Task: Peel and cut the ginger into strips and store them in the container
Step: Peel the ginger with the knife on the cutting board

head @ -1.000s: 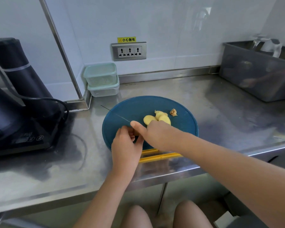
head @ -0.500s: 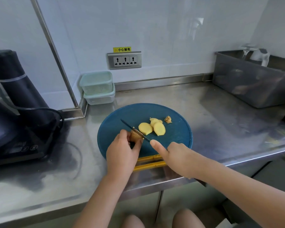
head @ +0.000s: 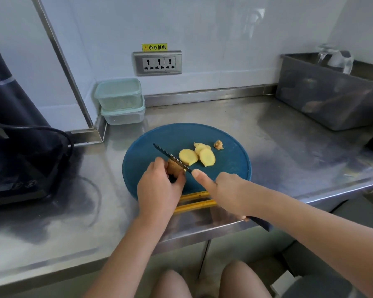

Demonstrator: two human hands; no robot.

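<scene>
Head view: the left hand [head: 159, 190] is curled over the unsliced ginger [head: 174, 167], thumb and fingers pinching it down on the blue board [head: 230, 166]. It sits at the board's near-left part, probably so the stub cannot roll under the blade. The right hand [head: 222, 190] is wrapped round the knife [head: 170, 157] handle with the forefinger laid straight along the spine. That grip suits steady downward pressure and a thin, even slice. The blade lies aslant across the ginger, right at the left fingertips, its tip pointing far-left.

Three pale slices [head: 188, 157] lie overlapping just beyond the blade, pushed clear of the cutting line. A brown scrap [head: 218, 144] sits apart behind them, likely a discard. None of it is in strips yet.

Two lidded containers [head: 119, 93] stand stacked in the far-left corner of the steel surface [head: 267, 130], well apart from the board, ready for storing but out of the knife's way. The board's near rim rests over a yellow object [head: 194, 206]; I cannot tell what it is.
</scene>
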